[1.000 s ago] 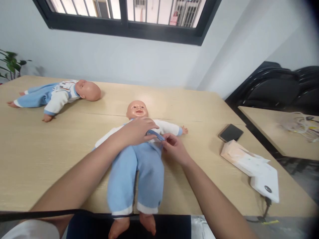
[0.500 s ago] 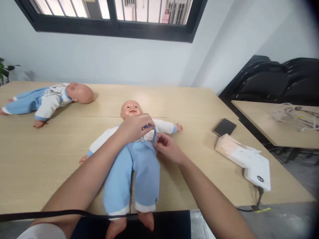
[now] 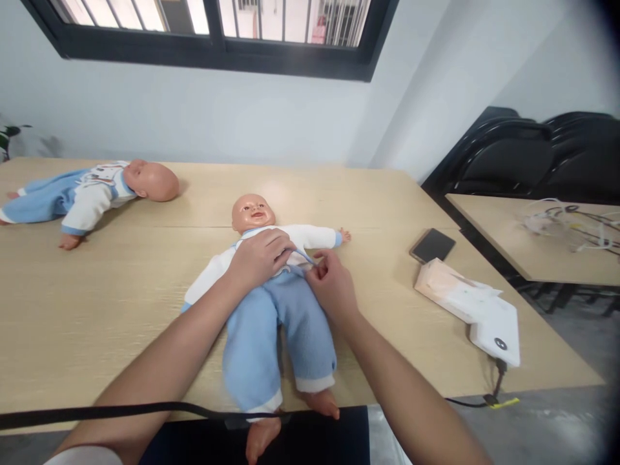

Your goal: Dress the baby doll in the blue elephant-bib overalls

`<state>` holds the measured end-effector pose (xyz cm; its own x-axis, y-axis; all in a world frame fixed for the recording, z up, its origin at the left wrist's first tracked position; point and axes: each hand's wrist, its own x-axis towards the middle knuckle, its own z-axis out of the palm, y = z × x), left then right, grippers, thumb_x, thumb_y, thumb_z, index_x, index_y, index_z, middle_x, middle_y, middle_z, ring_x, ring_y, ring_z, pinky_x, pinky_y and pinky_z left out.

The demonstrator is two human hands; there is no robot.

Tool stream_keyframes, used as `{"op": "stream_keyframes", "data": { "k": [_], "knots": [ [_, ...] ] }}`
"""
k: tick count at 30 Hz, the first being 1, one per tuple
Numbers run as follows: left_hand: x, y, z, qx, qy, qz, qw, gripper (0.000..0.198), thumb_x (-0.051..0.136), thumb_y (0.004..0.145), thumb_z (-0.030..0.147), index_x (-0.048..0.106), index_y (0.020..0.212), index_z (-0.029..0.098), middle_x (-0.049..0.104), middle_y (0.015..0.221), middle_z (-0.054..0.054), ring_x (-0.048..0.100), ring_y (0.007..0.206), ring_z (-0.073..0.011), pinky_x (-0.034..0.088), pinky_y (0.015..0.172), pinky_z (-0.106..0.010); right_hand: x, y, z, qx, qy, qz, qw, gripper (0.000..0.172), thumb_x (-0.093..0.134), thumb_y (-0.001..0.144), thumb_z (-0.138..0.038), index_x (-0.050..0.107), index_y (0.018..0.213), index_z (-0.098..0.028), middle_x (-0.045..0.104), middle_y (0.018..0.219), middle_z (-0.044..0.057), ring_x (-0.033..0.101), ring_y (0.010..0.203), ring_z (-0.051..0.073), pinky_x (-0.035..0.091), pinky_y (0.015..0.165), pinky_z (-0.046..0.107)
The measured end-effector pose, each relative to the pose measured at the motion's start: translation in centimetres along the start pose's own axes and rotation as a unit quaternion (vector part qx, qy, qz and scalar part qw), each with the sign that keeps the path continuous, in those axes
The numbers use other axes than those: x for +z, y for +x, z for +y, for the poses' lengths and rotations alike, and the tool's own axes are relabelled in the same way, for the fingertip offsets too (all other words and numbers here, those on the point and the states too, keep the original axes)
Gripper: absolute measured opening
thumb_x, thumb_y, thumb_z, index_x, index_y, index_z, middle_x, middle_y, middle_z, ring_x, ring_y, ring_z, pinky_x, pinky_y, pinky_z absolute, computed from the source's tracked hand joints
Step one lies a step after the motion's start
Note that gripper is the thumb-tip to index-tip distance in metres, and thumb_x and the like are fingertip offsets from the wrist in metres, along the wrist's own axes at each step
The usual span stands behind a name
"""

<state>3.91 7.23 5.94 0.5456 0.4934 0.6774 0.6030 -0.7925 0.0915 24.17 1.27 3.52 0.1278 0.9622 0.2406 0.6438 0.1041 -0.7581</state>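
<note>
A baby doll [image 3: 254, 210] in light blue trousers [image 3: 259, 323] and a white top with blue trim [image 3: 312, 236] lies face up on the table, its feet over the front edge. My left hand [image 3: 259, 255] rests on the doll's chest, its fingers bent over the top near the blue edge. What its fingertips hold is partly hidden beneath the hand. At the doll's side, my right hand [image 3: 332, 278] pinches the blue trim of the top and draws it taut, just above the waistband.
A second doll [image 3: 92, 194] in similar clothes lies at the back left. To the right are a dark phone [image 3: 433, 246], a tissue pack [image 3: 448, 287] and a white device [image 3: 498, 336] with a cable. A black strap [image 3: 145, 408] crosses the front. Folding chairs [image 3: 504, 155] stand beyond a side table [image 3: 489, 226].
The doll's legs have swung right. My right hand has moved up and slightly right, stretching the blue trim sideways. My left hand has shifted slightly downward on the chest.
</note>
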Motion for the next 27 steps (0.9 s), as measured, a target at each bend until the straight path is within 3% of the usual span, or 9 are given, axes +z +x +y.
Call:
{"op": "stream_keyframes", "data": {
  "k": [3,8,11,14,16,18,19,23,27],
  "knots": [
    [0.1,0.1,-0.1,-0.007,-0.003,-0.016,1.0,0.013,0.055,0.101,0.024,0.067,0.099,0.02,0.073,0.101,-0.005,0.066,0.098,-0.0205,0.051,0.087,-0.034,0.0,0.5,0.7,0.009,0.052,-0.063,0.997,0.009,0.062,0.083,-0.029,0.056,0.087,-0.025,0.048,0.062,-0.005,0.047,0.06,0.017,0.033,0.059,0.029],
    [0.4,1.4,0.5,-0.088,0.013,-0.077,0.993,0.007,0.059,0.099,0.025,0.063,0.095,0.021,0.069,0.094,-0.005,0.063,0.09,-0.022,0.046,0.076,-0.035,0.1,0.3,1.4,0.002,0.048,-0.081,0.996,0.034,0.062,0.085,-0.029,0.036,0.064,-0.024,0.041,0.055,-0.005,0.039,0.055,0.015,0.023,0.055,0.03],
    [0.8,1.8,0.7,-0.105,0.002,-0.111,0.988,0.003,0.061,0.096,0.023,0.062,0.094,0.021,0.068,0.095,-0.005,0.062,0.09,-0.0222,0.045,0.076,-0.035,-0.1,0.3,1.6,-0.037,0.023,-0.111,0.993,0.033,0.057,0.091,-0.031,0.041,0.063,-0.023,0.046,0.055,-0.003,0.042,0.055,0.016,0.022,0.056,0.03],
    [1.0,1.6,0.5,-0.084,-0.015,-0.119,0.989,0.006,0.061,0.092,0.016,0.062,0.095,0.021,0.068,0.097,-0.004,0.061,0.092,-0.0221,0.046,0.08,-0.035,-1.1,2.5,2.3,-0.083,-0.034,-0.111,0.99,0.037,0.048,0.099,-0.04,0.051,0.067,-0.023,0.055,0.062,0.001,0.048,0.06,0.019,0.03,0.06,0.032],
    [1.0,1.4,0.4,-0.07,-0.024,-0.114,0.991,0.008,0.062,0.09,0.014,0.062,0.094,0.021,0.068,0.097,-0.004,0.061,0.092,-0.0221,0.046,0.081,-0.035,-2.2,5.3,3.5,-0.108,-0.101,-0.032,0.988,0.033,0.046,0.099,-0.04,0.058,0.075,-0.022,0.064,0.076,0.007,0.056,0.075,0.024,0.04,0.073,0.036],
    [0.9,1.3,0.3,-0.06,-0.026,-0.102,0.993,0.006,0.061,0.092,0.015,0.063,0.095,0.02,0.068,0.097,-0.004,0.061,0.092,-0.0221,0.046,0.082,-0.036,-3.2,8.3,5.1,-0.116,-0.155,0.05,0.98,0.025,0.049,0.096,-0.037,0.067,0.097,-0.019,0.07,0.105,0.015,0.058,0.102,0.031,0.042,0.093,0.044],
    [0.9,1.3,0.3,-0.055,-0.027,-0.097,0.993,0.005,0.06,0.094,0.017,0.064,0.096,0.02,0.068,0.097,-0.004,0.061,0.092,-0.0221,0.046,0.082,-0.036,-3.7,9.7,6.0,-0.096,-0.172,0.059,0.979,0.03,0.052,0.094,-0.037,0.067,0.109,-0.017,0.069,0.116,0.018,0.057,0.109,0.033,0.041,0.098,0.046],
    [0.8,1.5,0.1,-0.043,-0.036,-0.091,0.994,0.014,0.054,0.1,0.025,0.067,0.101,0.02,0.069,0.099,-0.006,0.062,0.092,-0.0222,0.046,0.084,-0.037,-4.7,12.1,9.1,-0.036,-0.204,-0.103,0.973,0.04,0.065,0.087,-0.047,0.067,0.112,-0.016,0.072,0.102,0.014,0.062,0.093,0.029,0.045,0.088,0.042],
    [1.0,1.5,-0.2,-0.038,-0.052,-0.096,0.993,0.013,0.055,0.099,0.024,0.068,0.101,0.02,0.069,0.1,-0.006,0.062,0.093,-0.0218,0.047,0.085,-0.036,-4.3,11.3,11.0,-0.05,-0.163,-0.085,0.982,0.044,0.07,0.082,-0.048,0.067,0.113,-0.017,0.071,0.105,0.013,0.061,0.094,0.027,0.047,0.087,0.041]
  ]
}}
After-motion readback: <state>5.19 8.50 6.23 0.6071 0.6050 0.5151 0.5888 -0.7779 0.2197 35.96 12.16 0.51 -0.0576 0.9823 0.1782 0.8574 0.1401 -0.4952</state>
